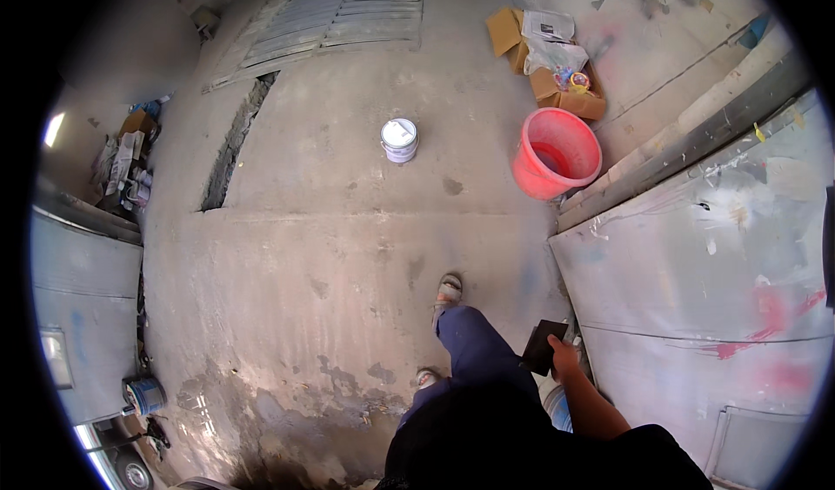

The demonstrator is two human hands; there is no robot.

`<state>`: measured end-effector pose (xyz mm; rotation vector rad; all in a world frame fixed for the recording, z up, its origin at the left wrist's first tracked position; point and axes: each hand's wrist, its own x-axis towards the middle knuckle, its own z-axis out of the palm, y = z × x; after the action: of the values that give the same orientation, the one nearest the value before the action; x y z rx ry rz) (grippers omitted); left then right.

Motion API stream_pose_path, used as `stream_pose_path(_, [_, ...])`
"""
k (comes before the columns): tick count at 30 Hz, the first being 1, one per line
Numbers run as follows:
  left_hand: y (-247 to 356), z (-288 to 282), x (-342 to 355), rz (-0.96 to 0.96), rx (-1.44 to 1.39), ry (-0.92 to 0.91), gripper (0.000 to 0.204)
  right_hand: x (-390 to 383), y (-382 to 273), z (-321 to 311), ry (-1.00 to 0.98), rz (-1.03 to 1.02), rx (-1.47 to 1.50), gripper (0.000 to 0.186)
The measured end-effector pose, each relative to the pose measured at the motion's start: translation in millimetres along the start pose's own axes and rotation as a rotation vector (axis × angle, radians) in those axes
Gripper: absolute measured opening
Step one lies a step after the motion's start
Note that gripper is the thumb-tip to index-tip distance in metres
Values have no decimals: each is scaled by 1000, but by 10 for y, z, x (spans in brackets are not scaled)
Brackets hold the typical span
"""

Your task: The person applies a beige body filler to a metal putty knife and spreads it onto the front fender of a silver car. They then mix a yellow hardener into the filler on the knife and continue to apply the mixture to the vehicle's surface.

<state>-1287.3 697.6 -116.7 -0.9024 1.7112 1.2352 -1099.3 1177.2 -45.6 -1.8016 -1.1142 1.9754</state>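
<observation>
My right hand (565, 358) is closed around the edge of a flat black rectangular object (544, 344), out to the right of my leg. Its exact kind does not show. My left hand does not appear in the picture. Ahead of me on the concrete floor stands a small white lidded pail (399, 140), upright and well beyond reach of the hand. One sandalled foot (449, 288) is forward of the other.
A large red bucket (533, 170) stands by the right wall, with cardboard boxes (570, 100) behind it. A narrow trench (235, 146) cuts the floor at left. Metal doors (687, 273) flank both sides. Blue cans stand near the left door (87, 307) and beside my right forearm.
</observation>
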Motion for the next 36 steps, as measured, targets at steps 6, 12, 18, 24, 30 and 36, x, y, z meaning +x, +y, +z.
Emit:
stream_pose_path(6, [157, 202, -493, -366, -127, 80, 50, 543, -991, 1019, -234, -204, -258, 24])
stream_pose_path(12, [2089, 566, -1029, 143, -170, 111, 42, 14, -2686, 2428, -515, -692, -883, 32])
stream_pose_path(18, [4604, 1928, -1801, 626, -146, -386, 33, -352, -3574, 3660, -758, -862, -984, 44])
stream_pose_path(24, [5443, 2328, -1608, 726, -270, -369, 20, -222, -3835, 4438, -770, -873, -951, 42])
stream_pose_path(30, [6132, 2246, -1349, 723, -346, -393, 5, -106, -4248, 5074, -778, -749, -825, 35])
stream_pose_path(36, [6736, 1842, -1509, 611, -602, -300, 5, -162, -4754, 5624, -908, -649, -687, 27])
